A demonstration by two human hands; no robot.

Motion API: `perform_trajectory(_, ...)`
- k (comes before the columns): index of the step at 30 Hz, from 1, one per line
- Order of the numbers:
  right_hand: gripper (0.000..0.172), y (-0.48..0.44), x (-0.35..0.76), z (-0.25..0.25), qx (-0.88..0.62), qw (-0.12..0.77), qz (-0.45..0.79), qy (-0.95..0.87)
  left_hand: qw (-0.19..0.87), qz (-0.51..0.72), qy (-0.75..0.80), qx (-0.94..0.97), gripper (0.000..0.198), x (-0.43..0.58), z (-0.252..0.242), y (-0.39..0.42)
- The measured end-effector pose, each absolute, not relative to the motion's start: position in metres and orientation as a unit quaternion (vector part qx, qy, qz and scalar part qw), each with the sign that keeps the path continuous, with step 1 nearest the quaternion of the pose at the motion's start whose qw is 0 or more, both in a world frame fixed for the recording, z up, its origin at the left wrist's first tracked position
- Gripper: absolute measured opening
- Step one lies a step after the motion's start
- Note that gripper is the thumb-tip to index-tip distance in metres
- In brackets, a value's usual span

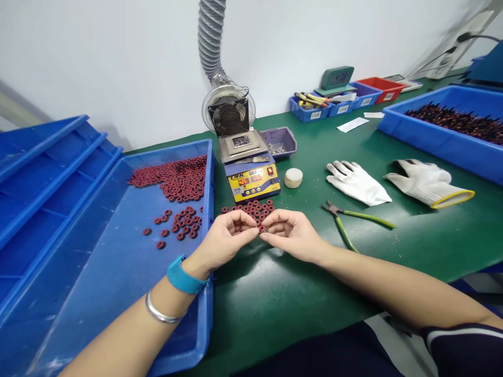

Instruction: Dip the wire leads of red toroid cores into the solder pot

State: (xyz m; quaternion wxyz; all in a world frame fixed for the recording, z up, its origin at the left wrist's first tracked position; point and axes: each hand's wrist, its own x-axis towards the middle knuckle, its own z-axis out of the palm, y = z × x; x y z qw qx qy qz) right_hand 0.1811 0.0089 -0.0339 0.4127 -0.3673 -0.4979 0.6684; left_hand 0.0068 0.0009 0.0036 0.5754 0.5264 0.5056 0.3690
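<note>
My left hand [226, 238] and my right hand [294, 236] meet over the green table, fingertips almost touching. Thumb and forefinger of each are pinched at a small red-and-black ring coil [261, 229], mostly covered by the fingers. Just beyond the fingertips, a cluster of similar ring coils [255, 208] lies on the table in front of a solder pot [253, 180] with a yellow panel and red digits. A blue tray [118, 283] at the left holds many more coils, heaped at its far end, with some loose nearer. My left wrist wears a blue band and a silver bangle.
Green-handled cutters [346, 222] lie right of my hands, below two white gloves [356, 183]. A round whitish block [293, 178] and a purple bin [288, 141] stand beside the pot. A fan [230, 116] on a duct rises behind. Blue bin [432, 141] with dark parts, far right.
</note>
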Motion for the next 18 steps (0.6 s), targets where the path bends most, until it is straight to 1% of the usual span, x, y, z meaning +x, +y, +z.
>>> perform_trajectory(6, 0.038, 0.01, 0.182, -0.035, -0.372, 0.426, 0.648, -0.509, 0.535, 0.357, 0.535, 0.548, 0.02, 0.007, 0.007, 0.002)
perform_trajectory(9, 0.034, 0.013, 0.184, -0.033, -0.382, 0.44, 0.637, -0.505, 0.507, 0.397, 0.56, 0.521, 0.021, 0.003, 0.01, 0.005)
perform_trajectory(12, 0.035, 0.014, 0.184, -0.033, -0.385, 0.44, 0.64, -0.498, 0.471, 0.453, 0.576, 0.492, 0.021, -0.002, 0.011, 0.007)
perform_trajectory(14, 0.037, 0.014, 0.184, -0.033, -0.382, 0.436, 0.65, -0.491, 0.477, 0.46, 0.566, 0.49, 0.019, -0.003, 0.011, 0.007)
perform_trajectory(18, 0.039, 0.013, 0.183, -0.034, -0.365, 0.43, 0.678, -0.471, 0.543, 0.419, 0.526, 0.503, 0.024, 0.004, 0.008, 0.004)
